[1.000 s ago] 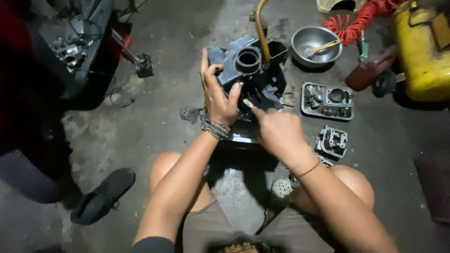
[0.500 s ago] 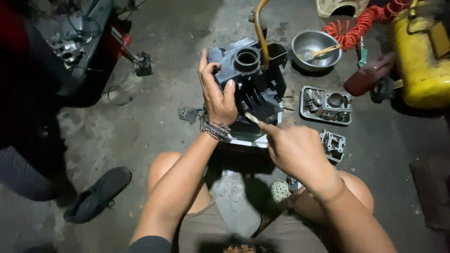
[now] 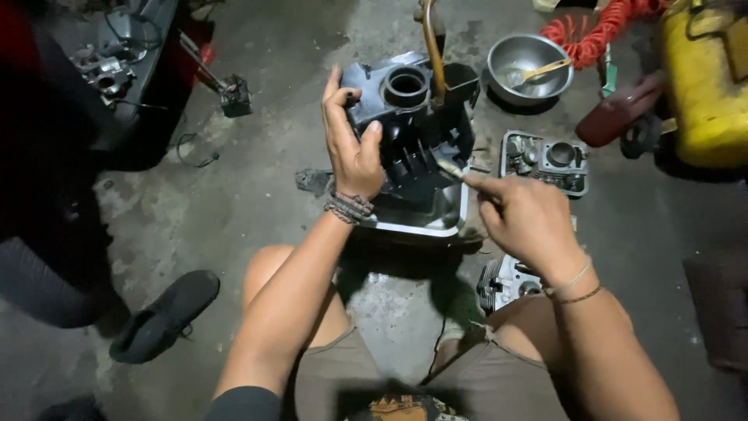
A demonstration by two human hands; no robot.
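My left hand (image 3: 352, 148) grips the left side of a dark, greasy engine casing (image 3: 413, 129) with a round opening on top, holding it upright over a metal tray (image 3: 436, 218). My right hand (image 3: 526, 218) is closed around a small thin tool (image 3: 450, 168) whose tip touches the casing's lower right side. A curved brass-coloured pipe (image 3: 432, 51) rises behind the casing.
A steel bowl (image 3: 528, 62) with a brush stands at the back right, next to a red coiled hose (image 3: 600, 35) and a yellow tank (image 3: 705, 86). Engine parts lie at right (image 3: 545, 160) and by my knee (image 3: 505, 281). A black shoe (image 3: 164, 316) lies at left.
My right hand has pulled back to the right and down from the casing and now holds the thin tool against it. My left hand keeps its grip on the casing.
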